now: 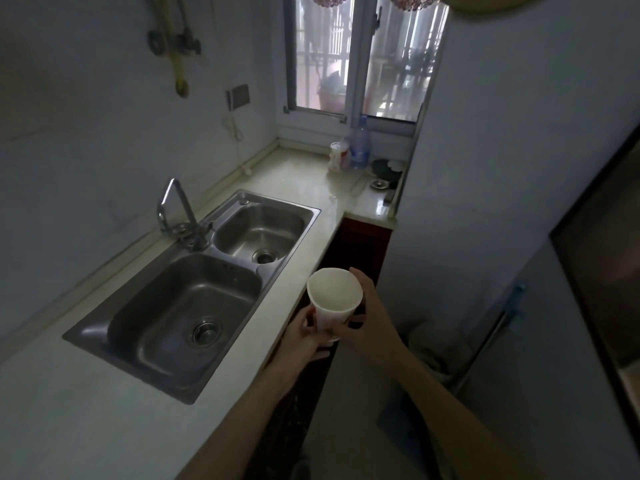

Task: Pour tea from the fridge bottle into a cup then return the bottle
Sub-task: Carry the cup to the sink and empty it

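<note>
A white paper cup (pixel 334 294) is held upright in the air just off the counter's front edge, and its inside looks empty. My left hand (pixel 304 337) grips its lower part from the left. My right hand (pixel 367 317) wraps round its right side, fingers reaching up to the rim. The fridge (pixel 540 341) stands at the right with its door shut. No tea bottle is in my hands.
A steel double sink (pixel 201 289) with a tap (pixel 180 209) fills the pale counter (pixel 69 427) to the left. By the window stand a clear plastic bottle (pixel 360 143), a red-and-white cup (pixel 337 155) and small dark items (pixel 384 169). A dark red cabinet (pixel 356 247) is below.
</note>
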A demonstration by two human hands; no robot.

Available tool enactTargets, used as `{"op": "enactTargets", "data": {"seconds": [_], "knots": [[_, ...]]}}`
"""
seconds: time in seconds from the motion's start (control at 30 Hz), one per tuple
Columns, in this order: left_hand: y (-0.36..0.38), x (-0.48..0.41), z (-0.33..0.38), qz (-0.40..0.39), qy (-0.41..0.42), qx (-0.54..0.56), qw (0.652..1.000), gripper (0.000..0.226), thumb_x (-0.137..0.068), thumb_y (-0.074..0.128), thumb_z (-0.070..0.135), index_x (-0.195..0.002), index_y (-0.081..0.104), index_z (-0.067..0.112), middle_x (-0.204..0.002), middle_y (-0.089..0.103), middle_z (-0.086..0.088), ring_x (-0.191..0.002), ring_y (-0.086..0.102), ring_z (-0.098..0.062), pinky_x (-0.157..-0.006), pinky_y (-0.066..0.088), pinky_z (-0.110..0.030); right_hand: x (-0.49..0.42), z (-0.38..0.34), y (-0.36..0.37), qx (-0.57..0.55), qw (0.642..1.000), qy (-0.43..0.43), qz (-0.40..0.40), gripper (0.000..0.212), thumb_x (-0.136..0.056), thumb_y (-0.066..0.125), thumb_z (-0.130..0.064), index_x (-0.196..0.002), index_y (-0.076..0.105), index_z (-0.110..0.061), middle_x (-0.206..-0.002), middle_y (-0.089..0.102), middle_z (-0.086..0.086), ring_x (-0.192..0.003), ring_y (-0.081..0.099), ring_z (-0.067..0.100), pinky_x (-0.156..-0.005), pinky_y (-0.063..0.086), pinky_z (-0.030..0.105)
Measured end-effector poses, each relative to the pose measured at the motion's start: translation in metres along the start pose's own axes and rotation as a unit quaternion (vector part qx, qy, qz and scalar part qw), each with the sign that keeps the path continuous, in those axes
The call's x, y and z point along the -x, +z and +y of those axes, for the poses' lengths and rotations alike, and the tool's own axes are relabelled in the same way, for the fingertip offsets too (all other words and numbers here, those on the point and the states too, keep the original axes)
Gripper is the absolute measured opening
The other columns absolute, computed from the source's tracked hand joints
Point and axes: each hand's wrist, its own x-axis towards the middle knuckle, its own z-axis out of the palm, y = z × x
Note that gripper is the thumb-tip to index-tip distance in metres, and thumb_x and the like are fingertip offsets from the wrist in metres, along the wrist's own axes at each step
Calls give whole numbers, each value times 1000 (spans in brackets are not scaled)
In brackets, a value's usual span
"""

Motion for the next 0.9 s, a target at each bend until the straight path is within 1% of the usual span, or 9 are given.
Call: {"op": "enactTargets", "data": {"seconds": [0.07, 0.17, 0.3, 0.37, 0.5, 0.6, 0.7, 0.8, 0.9], "knots": [[3, -24, 8, -20, -1, 7, 1000, 58, -87, 67, 0, -135, 48, 25, -119, 67, -10, -102, 69, -22, -79, 60, -32, -20, 9, -6, 5, 1000, 6, 9, 94, -70, 77, -43, -146, 25, -24, -141, 35, -30, -128, 44, -1, -86, 53, 19], [2, -65, 21, -33, 1, 9, 999, 60, -86, 68, -3, -135, 48, 24, -118, 68, -11, -100, 70, -22, -74, 60, -29, -55, 21, -14, 11, 1000, 18, 12, 91, -74, 82, -30, -143, 23, -29, -133, 36, -44, -125, 44, -10, -86, 53, 17], [-3, -121, 37, -36, -5, -2, 999, 61, -84, 71, 2, -138, 47, 19, -116, 68, -11, -102, 70, -27, -80, 60, -36, -104, 37, -20, 21, 999, 36, 18, 89, -78, 82, -13, -143, 23, -29, -131, 39, -43, -124, 46, -8, -87, 53, 18], [-6, -146, 47, -36, -4, -8, 999, 58, -85, 67, -4, -136, 47, 17, -110, 69, -10, -98, 71, -28, -74, 60, -35, -126, 45, -22, 26, 999, 37, 23, 89, -78, 81, -11, -144, 23, -26, -129, 39, -45, -123, 46, -9, -87, 52, 17], [-7, -183, 66, -42, -2, -15, 999, 61, -82, 68, -11, -134, 49, 15, -93, 69, -9, -77, 70, -19, -60, 56, -26, -162, 56, -26, 24, 998, 43, 33, 89, -78, 81, -15, -146, 24, -26, -136, 41, -31, -125, 48, -2, -91, 53, 22], [-6, -208, 75, -49, -3, -11, 999, 62, -82, 69, -9, -135, 49, 16, -95, 67, -8, -89, 70, -25, -72, 60, -33, -186, 64, -33, 30, 998, 44, 40, 89, -78, 81, -13, -145, 24, -28, -139, 41, -18, -124, 48, -1, -90, 54, 23], [-2, -235, 81, -51, -5, -12, 999, 64, -81, 71, -8, -136, 48, 16, -97, 66, -9, -93, 69, -28, -75, 59, -34, -207, 72, -41, 34, 997, 45, 44, 89, -78, 81, -17, -144, 24, -32, -139, 41, -20, -124, 48, -2, -89, 53, 20], [5, -258, 89, -55, -7, -9, 998, 61, -82, 71, -6, -134, 50, 17, -97, 66, -8, -93, 70, -26, -74, 59, -32, -227, 80, -52, 39, 997, 45, 48, 86, -74, 78, -33, -141, 24, -40, -139, 41, -22, -125, 48, -2, -89, 53, 19], [13, -283, 97, -49, -9, -1, 999, 58, -83, 69, -7, -132, 50, 18, -99, 66, -9, -91, 69, -26, -69, 58, -30, -252, 93, -62, 40, 997, 39, 48, 84, -76, 80, -27, -141, 28, -37, -140, 42, -18, -126, 48, 1, -91, 53, 24]]}}
